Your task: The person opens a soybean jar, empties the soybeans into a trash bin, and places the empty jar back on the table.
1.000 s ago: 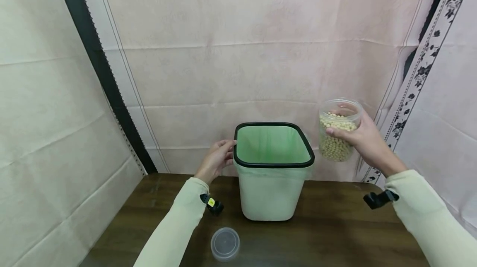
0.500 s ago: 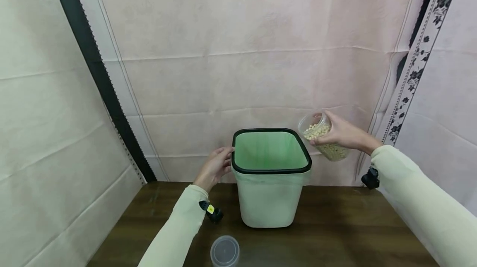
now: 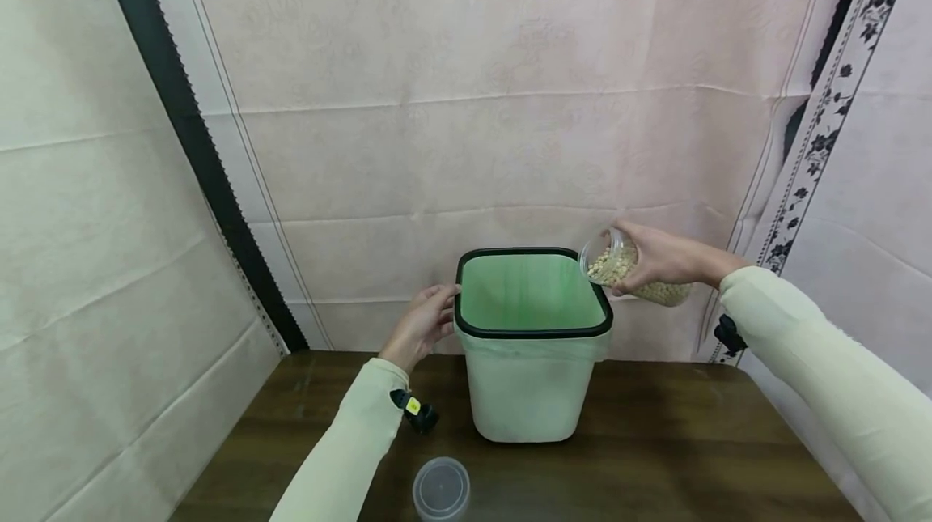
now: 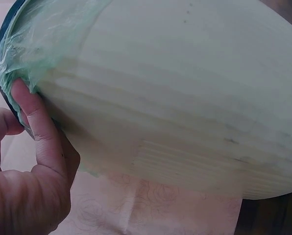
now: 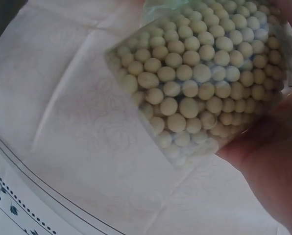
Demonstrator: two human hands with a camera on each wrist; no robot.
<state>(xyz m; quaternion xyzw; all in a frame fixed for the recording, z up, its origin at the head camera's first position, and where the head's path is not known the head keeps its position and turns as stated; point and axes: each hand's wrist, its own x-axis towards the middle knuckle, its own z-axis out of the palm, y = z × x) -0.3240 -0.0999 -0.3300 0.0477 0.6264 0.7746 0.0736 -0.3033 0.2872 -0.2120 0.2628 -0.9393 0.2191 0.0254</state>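
A pale green trash bin (image 3: pixel 535 392) with a black rim and a green plastic liner (image 4: pixel 43 44) stands upright on the table. My left hand (image 3: pixel 425 321) pinches its rim at the left side, fingertips against the folded liner. In my right hand (image 3: pixel 658 256) is a clear jar (image 3: pixel 673 294), tipped far over with its mouth at the bin's right rim. Pale yellow-green round beans (image 5: pixel 195 78) fill much of the jar and lie toward its mouth. The right wrist view shows the jar's base, with the fingers partly hidden behind it.
A round clear lid (image 3: pixel 442 485) lies near the front of the dark wooden table (image 3: pixel 677 433), left of the bin. Pale cloth (image 3: pixel 510 142) hangs behind the table and along both sides.
My right hand has brought the jar leftward to the bin's rim and tilted it from upright to nearly horizontal. The left hand keeps its grip on the rim.
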